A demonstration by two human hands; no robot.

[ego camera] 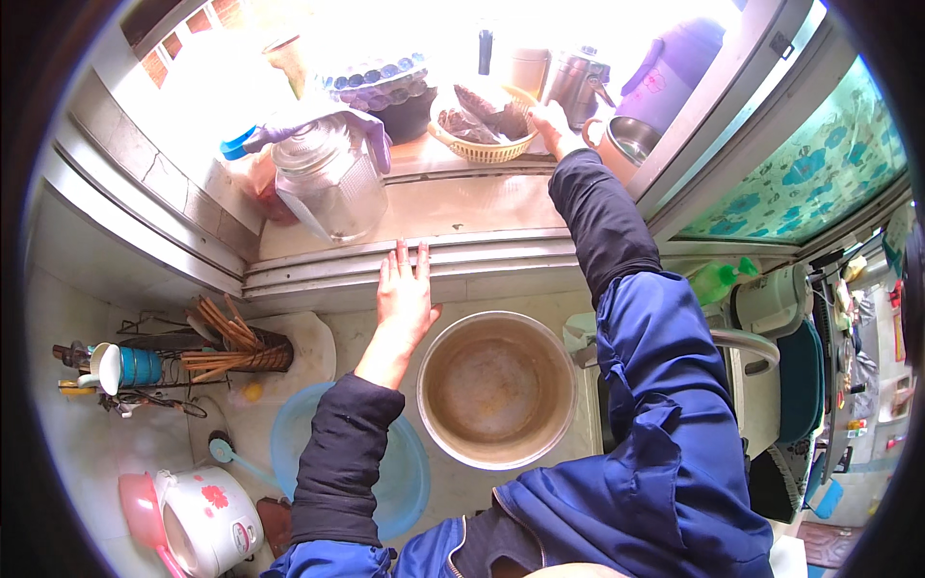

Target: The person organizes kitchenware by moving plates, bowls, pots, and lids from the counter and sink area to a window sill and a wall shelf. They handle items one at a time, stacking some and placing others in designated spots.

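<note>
My right hand [552, 128] reaches across the window ledge and grips the right rim of a yellow plastic basket [485, 153]. Inside the basket lie dark contents in clear plastic bags [480, 115]; glare washes out part of them. My left hand [405, 307] is empty, its fingertips resting on the metal window track [462, 249] with the fingers a little apart. Below and between my arms a large round metal pot [498, 390] stands on the counter, with nothing in it but a stained bottom. A light-blue plastic basin [408, 469] is partly hidden under my left forearm.
A big glass jar [336, 188] with a purple cloth stands left on the ledge. Right of the basket are a steel thermos jug [574, 87] and a metal cup [632, 141]. Chopsticks [224, 339] in a rack, a rice cooker [209, 516] and a faucet [751, 350] flank the counter.
</note>
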